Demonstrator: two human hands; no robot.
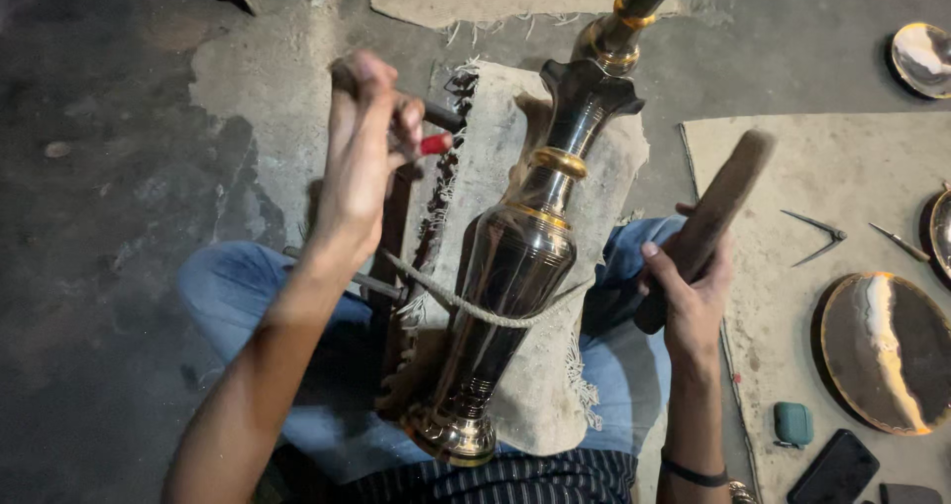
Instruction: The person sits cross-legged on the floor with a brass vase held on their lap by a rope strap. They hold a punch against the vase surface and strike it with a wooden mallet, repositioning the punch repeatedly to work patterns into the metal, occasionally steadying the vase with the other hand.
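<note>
Floor: bare grey concrete (119, 167) filled the left side, stained and patchy.
Left hand: the left hand (365, 157) was raised above the left knee, its fingers (406, 118) pressed together and pinching a small red-tipped tool (434, 145).
Legs: the person sat in blue jeans (233, 286), with the work laid across the lap.
Cloth: a frayed pale cloth (495, 167) lay under the vase, over a dark wooden rest.
Vase: a tall, dark polished metal vase (515, 266) with gold bands lay tilted along the cloth, base toward the person, scalloped mouth pointing away.
Rope: a rope (466, 306) crossed over the belly of the vase, touching it.
Second vessel: another dark vessel with gold rings (624, 29) lay just beyond the mouth.
Right hand: the right hand (688, 291) had its fingers wrapped shut around a wooden mallet (718, 202), held beside the vase and apart from it.
Mat: on a pale mat (792, 177) lay metal dividers (817, 235), a round metal plate (887, 351), a small teal case (792, 423) and a dark phone (837, 469).
</note>
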